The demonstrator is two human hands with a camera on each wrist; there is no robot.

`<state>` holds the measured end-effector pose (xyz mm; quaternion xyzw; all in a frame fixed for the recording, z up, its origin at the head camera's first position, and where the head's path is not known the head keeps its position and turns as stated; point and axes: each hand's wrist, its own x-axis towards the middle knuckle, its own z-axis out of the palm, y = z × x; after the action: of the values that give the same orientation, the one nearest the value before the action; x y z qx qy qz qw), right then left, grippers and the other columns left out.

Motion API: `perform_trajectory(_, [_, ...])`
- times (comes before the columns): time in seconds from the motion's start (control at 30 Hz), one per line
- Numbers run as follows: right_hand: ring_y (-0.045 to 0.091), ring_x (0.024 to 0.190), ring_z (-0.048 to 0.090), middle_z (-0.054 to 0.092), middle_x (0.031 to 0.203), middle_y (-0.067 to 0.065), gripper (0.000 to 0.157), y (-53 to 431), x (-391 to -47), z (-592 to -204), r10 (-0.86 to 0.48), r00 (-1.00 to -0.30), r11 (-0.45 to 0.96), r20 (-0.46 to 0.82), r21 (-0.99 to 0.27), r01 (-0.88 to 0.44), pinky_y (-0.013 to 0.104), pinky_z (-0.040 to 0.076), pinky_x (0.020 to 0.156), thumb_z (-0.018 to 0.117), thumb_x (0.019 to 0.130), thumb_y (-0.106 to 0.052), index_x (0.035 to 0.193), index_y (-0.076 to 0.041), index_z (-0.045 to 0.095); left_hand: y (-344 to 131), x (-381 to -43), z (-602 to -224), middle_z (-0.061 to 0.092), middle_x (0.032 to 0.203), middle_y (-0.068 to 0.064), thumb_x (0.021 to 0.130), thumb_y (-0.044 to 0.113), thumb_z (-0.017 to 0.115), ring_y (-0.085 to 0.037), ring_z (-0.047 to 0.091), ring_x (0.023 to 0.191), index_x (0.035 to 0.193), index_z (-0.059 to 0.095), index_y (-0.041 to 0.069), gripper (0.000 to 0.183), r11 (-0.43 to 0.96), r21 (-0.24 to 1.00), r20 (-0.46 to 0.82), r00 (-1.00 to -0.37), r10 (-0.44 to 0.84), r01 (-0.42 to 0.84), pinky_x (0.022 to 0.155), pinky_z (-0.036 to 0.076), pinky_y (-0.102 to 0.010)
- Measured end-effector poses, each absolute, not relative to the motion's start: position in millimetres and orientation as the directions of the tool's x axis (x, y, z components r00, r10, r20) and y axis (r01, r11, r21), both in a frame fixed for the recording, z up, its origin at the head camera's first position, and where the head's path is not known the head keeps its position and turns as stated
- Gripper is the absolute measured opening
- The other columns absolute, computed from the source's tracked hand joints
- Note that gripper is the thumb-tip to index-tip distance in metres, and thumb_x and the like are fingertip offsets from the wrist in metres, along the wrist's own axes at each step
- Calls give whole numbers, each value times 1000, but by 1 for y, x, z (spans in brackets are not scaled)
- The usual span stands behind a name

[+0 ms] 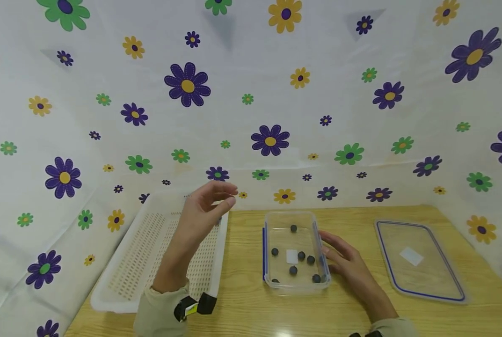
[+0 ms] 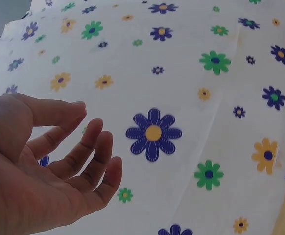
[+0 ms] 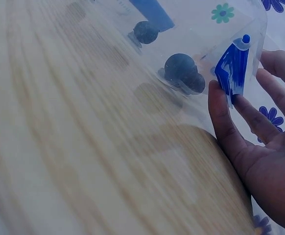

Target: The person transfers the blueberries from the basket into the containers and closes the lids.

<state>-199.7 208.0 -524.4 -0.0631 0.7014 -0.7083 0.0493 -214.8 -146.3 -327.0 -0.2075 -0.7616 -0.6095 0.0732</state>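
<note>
In the head view my left hand (image 1: 200, 210) is raised over the white basket (image 1: 124, 262), fingers loosely bent and thumb apart from them. Nothing shows between those fingers in the left wrist view. My right hand (image 1: 352, 262) rests its fingertips against the right wall of a clear plastic box (image 1: 272, 220). In the right wrist view its fingers are at the box's blue clasp (image 3: 234, 68). Several small dark round blueberries (image 1: 293, 270) lie scattered on the box floor, around a white label (image 1: 292, 256). Along the box's left side hangs another blue clasp (image 1: 265, 255).
A clear lid (image 1: 419, 262) with a blue seal lies flat on the wooden table (image 1: 242, 309), right of the box. The perforated basket stands at the table's left. A white flowered sheet (image 1: 234, 131) hangs behind and on both sides.
</note>
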Motion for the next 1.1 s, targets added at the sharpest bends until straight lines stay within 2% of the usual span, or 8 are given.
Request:
perform_trajectory(0.2, [31,128,56,36,162,14,53,207,-199,-524,-140,-990,-19,10,-1000,-7,43,58,91,58,107,-27,155,-13,44,-169,-243,-338,64,124,-17,101,9,64,-28,62,116,124,64,-1,25,193,909,326,-919,222,369,93,53,-28])
perform_trajectory(0.33, [28,126,58,36,162,14,54,207,-199,-524,-139,-990,-30,-4,-1000,8,44,58,91,59,106,-27,155,-12,44,-183,-262,-357,63,126,-20,102,10,63,-32,62,114,127,62,-4,28,238,927,249,-949,192,291,89,54,-25])
perform_trajectory(0.43, [28,126,58,35,162,15,54,206,-199,-523,-139,-990,-36,-5,-999,10,44,57,91,59,106,-27,155,-12,43,-190,-275,-370,63,129,-21,103,10,62,-36,61,116,129,60,-5,31,290,930,181,-969,168,224,90,54,-28])
perform_trajectory(0.57, [30,128,57,35,162,15,53,206,-199,-523,-139,-990,-43,6,-999,0,45,57,92,58,106,-25,155,-11,44,-196,-290,-384,61,130,-25,102,9,62,-40,61,116,130,60,-6,31,336,929,114,-984,139,155,93,54,-36])
perform_trajectory(0.8, [39,133,51,36,162,13,51,206,-199,-523,-144,-990,-57,5,-998,3,45,57,92,59,106,-25,154,-12,46,-206,-310,-418,65,126,-23,101,9,64,-36,63,113,126,62,-7,30,384,923,-10,-994,107,33,94,54,-46])
perform_trajectory(0.97, [41,134,50,37,161,12,51,206,-200,-525,-150,-989,-68,5,-998,5,46,57,92,59,106,-25,154,-13,46,-209,-322,-439,68,121,-21,99,7,66,-31,63,109,121,65,-5,25,444,895,-86,-995,58,-51,92,55,-46])
perform_trajectory(1.1, [40,132,52,37,161,13,51,206,-199,-525,-145,-989,-69,4,-998,6,45,57,91,59,106,-24,154,-13,46,-211,-330,-453,67,120,-21,97,5,67,-32,63,106,120,67,-4,25,499,864,-105,-993,44,-69,90,55,-46])
